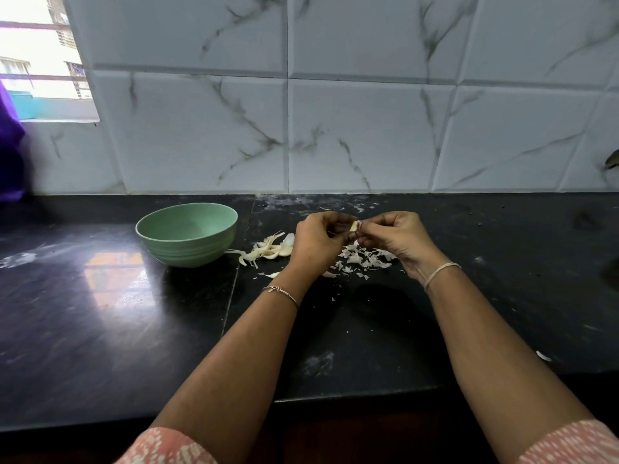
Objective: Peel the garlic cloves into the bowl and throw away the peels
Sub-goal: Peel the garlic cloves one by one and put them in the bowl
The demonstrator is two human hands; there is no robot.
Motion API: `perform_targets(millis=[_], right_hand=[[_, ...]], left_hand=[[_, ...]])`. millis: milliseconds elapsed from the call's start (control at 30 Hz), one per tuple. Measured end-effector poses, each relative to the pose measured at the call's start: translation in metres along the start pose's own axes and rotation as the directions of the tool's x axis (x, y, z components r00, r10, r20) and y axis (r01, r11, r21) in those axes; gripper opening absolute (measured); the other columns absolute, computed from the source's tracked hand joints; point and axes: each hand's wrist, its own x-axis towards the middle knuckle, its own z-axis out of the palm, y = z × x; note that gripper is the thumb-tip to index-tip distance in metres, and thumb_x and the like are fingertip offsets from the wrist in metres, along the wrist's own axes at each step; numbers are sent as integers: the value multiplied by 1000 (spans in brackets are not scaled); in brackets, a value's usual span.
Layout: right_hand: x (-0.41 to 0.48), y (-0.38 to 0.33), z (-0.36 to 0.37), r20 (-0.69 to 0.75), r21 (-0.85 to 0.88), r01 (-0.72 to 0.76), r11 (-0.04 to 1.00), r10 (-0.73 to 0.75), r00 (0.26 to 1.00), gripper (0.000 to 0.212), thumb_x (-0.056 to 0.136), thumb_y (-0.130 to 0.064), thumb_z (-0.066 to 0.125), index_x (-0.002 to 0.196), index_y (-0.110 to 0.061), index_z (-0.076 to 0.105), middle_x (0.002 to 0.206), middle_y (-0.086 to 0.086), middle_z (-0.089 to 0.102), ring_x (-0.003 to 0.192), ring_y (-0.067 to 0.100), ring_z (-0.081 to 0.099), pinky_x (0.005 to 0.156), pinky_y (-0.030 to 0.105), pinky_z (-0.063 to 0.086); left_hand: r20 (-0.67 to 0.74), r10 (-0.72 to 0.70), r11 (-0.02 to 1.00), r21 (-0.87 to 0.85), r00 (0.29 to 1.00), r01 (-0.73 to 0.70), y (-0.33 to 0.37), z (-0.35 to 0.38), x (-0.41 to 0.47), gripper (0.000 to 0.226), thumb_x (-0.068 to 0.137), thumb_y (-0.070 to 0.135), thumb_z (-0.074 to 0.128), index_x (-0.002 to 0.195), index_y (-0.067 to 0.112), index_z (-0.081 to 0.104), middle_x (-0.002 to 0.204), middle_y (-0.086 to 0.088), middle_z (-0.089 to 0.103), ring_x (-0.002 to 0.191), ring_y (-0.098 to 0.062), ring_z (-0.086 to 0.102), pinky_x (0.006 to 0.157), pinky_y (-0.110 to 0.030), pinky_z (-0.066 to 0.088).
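A pale garlic clove (pixel 353 226) is held up above the black counter between both hands. My left hand (pixel 318 241) pinches it from the left, and the fingertips of my right hand (pixel 393 237) pinch its skin from the right. A green bowl (pixel 187 237) stands on the counter to the left of my hands; what I can see of its inside holds nothing. Unpeeled cloves with stalk pieces (pixel 268 251) lie between the bowl and my left hand. A heap of white peels (pixel 365 257) lies under my right hand.
The black stone counter (pixel 100 313) runs along a marble-tiled wall (pixel 335 128). A window (pixel 40 61) is at the far left with a purple thing (pixel 10 155) below it. A stray peel (pixel 543 356) lies near the front right edge.
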Motion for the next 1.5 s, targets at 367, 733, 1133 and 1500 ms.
perform_targets(millis=[367, 733, 1133, 1500], right_hand=[[1, 0, 0, 15, 28, -12, 1000, 11, 1000, 3, 84, 1, 70, 81, 3, 70, 73, 13, 71, 63, 16, 67, 66, 23, 57], [-1, -3, 1, -7, 38, -8, 999, 9, 1000, 5, 80, -1, 75, 78, 0, 71, 70, 12, 71, 61, 17, 65, 64, 22, 56], [0, -2, 4, -18, 23, -48, 999, 49, 999, 5, 82, -2, 73, 80, -1, 69, 74, 14, 71, 61, 15, 65, 62, 21, 54], [1, -3, 5, -13, 73, -112, 991, 114, 993, 5, 83, 2, 68, 79, -1, 66, 77, 17, 68, 56, 12, 65, 56, 18, 53]], left_hand=[[13, 0, 999, -36, 1000, 1, 0, -3, -1, 24, 82, 3, 74, 104, 14, 74, 76, 12, 67, 68, 5, 62, 73, -20, 58], [28, -41, 996, -84, 999, 43, -1, -1, 0, 24, 86, 1, 69, 107, 13, 72, 80, 4, 70, 69, -1, 64, 63, -12, 53], [46, 2, 1000, -21, 999, -1, 1, 0, -2, 27, 88, -1, 64, 107, 17, 72, 73, 6, 67, 54, 8, 60, 59, -9, 49], [46, 38, 999, 31, 998, -39, -1, 1, -1, 27, 89, 6, 66, 106, 25, 73, 77, 6, 69, 61, 2, 60, 64, -15, 53]])
